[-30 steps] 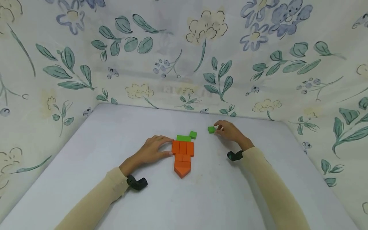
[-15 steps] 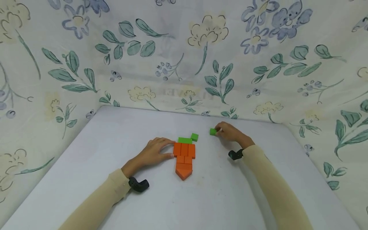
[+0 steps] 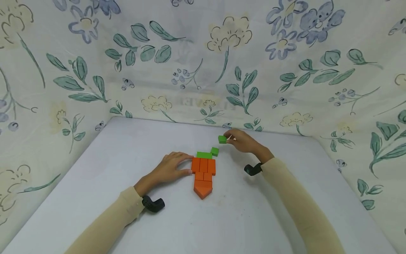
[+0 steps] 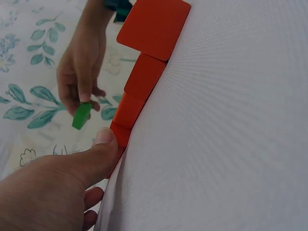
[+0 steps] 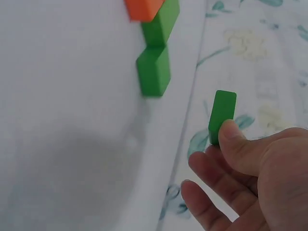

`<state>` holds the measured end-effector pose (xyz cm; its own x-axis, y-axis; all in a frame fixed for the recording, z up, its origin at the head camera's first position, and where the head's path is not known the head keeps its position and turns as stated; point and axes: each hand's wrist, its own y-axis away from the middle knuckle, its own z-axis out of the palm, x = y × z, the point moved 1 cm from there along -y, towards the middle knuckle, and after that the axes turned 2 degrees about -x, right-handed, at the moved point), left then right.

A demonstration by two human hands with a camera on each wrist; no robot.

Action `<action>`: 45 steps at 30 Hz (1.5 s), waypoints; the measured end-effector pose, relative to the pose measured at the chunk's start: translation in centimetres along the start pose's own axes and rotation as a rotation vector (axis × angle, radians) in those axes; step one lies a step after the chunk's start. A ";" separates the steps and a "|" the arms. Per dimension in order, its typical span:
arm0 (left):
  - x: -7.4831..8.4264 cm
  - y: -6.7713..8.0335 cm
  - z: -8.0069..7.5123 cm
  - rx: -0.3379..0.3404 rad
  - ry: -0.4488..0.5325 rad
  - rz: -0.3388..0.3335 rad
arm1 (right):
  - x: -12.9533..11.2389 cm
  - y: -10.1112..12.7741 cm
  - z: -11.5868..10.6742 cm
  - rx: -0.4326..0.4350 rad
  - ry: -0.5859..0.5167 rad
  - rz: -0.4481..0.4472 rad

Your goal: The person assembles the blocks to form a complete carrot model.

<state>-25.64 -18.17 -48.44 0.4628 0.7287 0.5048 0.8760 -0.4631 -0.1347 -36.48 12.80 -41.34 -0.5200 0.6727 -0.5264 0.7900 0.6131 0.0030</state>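
Observation:
My right hand (image 3: 243,141) pinches a small green block (image 3: 222,139) between thumb and fingers, raised above the table. In the right wrist view that green block (image 5: 223,113) points up from the thumb tip. My left hand (image 3: 169,168) rests at the left side of the orange blocks (image 3: 203,165), its thumb and index fingertip touching the leftmost one. These orange blocks lie flat together, with a pointed orange block (image 3: 203,189) at the near end. A green rectangular block (image 3: 204,155) adjoins their far end. Another small green block (image 3: 214,151) sits turned at its right corner.
Everything lies on a white table (image 3: 158,225). Floral cloth (image 3: 190,70) hangs along the back and sides. Dark devices are strapped to both wrists, such as the left wrist camera (image 3: 153,204).
My right hand has picked up the small green block from the table and carried it left, closer to the other green blocks. My left hand stays beside the orange blocks.

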 end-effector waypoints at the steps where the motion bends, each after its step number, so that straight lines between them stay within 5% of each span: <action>1: 0.0 0.0 0.0 0.000 0.002 -0.002 | -0.6 -0.2 0.1 -0.002 0.000 -0.018; 12: -0.1 -0.1 -0.1 -0.016 0.005 -0.022 | -4.3 -2.7 1.9 -0.044 0.031 -0.093; 26: -0.5 0.0 0.2 -0.020 0.007 -0.012 | -5.6 -5.1 4.6 -0.143 0.066 -0.133; 45: -0.4 0.2 -0.1 -0.013 0.008 0.006 | -6.0 -6.4 6.3 -0.211 0.144 -0.035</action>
<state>-25.66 -18.57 -48.61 0.4668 0.7221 0.5106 0.8714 -0.4741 -0.1262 -36.32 2.24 -43.53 -0.5988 0.6921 -0.4031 0.6933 0.6999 0.1718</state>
